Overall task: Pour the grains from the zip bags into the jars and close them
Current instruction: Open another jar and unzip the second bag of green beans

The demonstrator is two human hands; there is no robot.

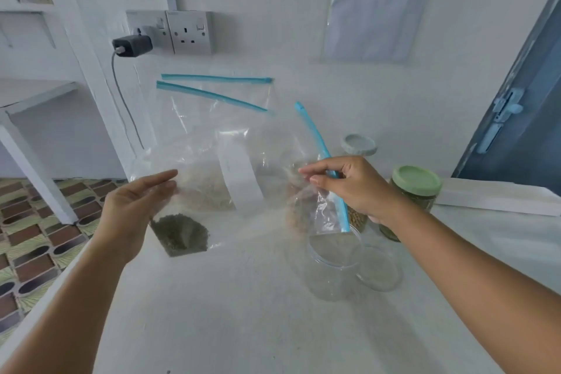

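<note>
Zip bag (315,191) pinched by right hand (349,185); left hand (136,206) open; its label seemingly blank.

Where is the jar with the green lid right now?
In the head view, the glass jar with the green lid stands on the white counter at the right, just behind the right hand and right of the grey-lidded jar.

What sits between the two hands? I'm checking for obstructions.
In the head view, only zip bags of grains span between left hand and right hand.
</note>
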